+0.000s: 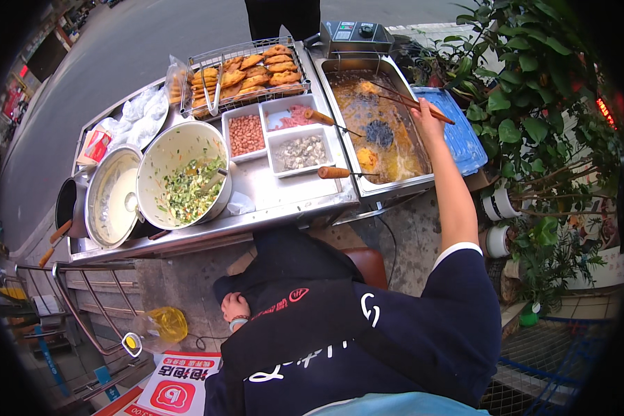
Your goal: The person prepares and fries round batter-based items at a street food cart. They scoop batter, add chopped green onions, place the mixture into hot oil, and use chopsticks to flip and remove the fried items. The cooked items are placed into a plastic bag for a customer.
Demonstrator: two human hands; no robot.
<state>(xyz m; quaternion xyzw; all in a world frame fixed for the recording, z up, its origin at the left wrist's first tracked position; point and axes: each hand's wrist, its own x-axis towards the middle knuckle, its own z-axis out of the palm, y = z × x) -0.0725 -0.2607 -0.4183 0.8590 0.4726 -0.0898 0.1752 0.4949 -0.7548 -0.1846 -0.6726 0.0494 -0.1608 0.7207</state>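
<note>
My right hand (427, 120) grips a pair of long wooden chopsticks (395, 98) above a rectangular deep fryer (422, 182) of bubbling brown oil. The chopstick tips are at a golden fritter (366, 87) near the far end of the oil. A second golden fritter (367, 158) floats nearer me, close to a dark round ladle or mould (378, 134). Two wooden-handled ladles (334, 172) rest across the fryer's left rim, their bowls in the oil. My left hand (235, 307) lies on my dark-clothed leg, holding nothing, with its fingers loosely bent.
Left of the fryer, a steel counter (312, 195) carries a wire basket of fried fritters (249, 73) with tongs (216, 93), white trays of peanuts (246, 136), pink meat (294, 117) and oysters (300, 152), a pot of chopped vegetables (192, 187) and a batter bowl (115, 192). Plants (520, 78) crowd the right.
</note>
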